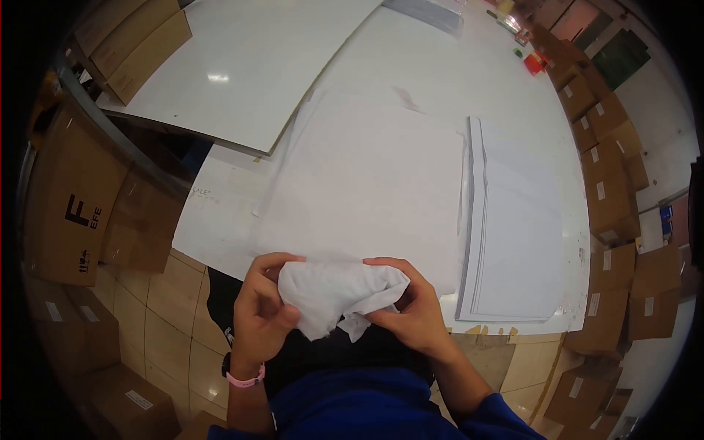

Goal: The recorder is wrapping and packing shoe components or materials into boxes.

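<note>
- A crumpled white cloth is held between both hands just in front of the body, at the near edge of the white table.
- The left hand is curled around the left side of the cloth, the fingers closed on it and the thumb pressed against its lower fold.
- The right hand is closed on the right side of the cloth, the fabric pinched between thumb and fingertips.
- A pink band is worn on the left wrist.
- A large white sheet is spread flat on the table just beyond the hands.
- A stack of white sheets is set to the right of it, touching its edge.
- Brown cardboard boxes are piled along the right side of the table, and more boxes are seen at the left.
</note>
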Motion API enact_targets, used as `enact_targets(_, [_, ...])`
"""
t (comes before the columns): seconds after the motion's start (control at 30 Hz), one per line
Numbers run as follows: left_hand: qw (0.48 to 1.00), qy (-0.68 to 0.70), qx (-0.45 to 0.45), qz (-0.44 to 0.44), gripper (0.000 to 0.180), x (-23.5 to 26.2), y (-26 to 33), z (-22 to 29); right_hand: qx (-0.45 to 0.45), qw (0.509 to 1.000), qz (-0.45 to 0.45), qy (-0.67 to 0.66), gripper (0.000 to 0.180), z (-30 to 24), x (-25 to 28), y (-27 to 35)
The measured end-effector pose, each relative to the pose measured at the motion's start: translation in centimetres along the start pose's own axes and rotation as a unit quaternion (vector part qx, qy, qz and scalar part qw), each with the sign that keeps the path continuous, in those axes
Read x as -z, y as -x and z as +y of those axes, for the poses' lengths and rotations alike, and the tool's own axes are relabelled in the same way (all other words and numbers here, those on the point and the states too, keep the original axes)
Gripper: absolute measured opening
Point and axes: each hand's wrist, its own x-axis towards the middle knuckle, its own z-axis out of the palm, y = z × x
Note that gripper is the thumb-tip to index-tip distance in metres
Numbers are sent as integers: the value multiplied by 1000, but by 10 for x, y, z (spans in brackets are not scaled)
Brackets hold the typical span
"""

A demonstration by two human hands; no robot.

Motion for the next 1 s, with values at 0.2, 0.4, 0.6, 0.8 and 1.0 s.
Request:
enact_targets(0.2, [996,39,79,-34,97,-11,7,22,64,989,-109,77,77,0,11,-2])
enact_targets(0.4, [946,40,279,-159,107,-3,1,27,3,986,-159,49,96,-12,-6,-4])
enact_targets(0.6, [968,62,199,-142,90,-14,2,13,-18,989,-129,74,79,-14,-10,0])
enact_targets(0.8, [976,-24,200,-83,74,-36,1,0,12,993,-62,97,64,2,-11,7])
enact_targets(1.0, [986,-154,68,-6,61,-67,5,-4,132,984,63,106,60,27,-32,13])
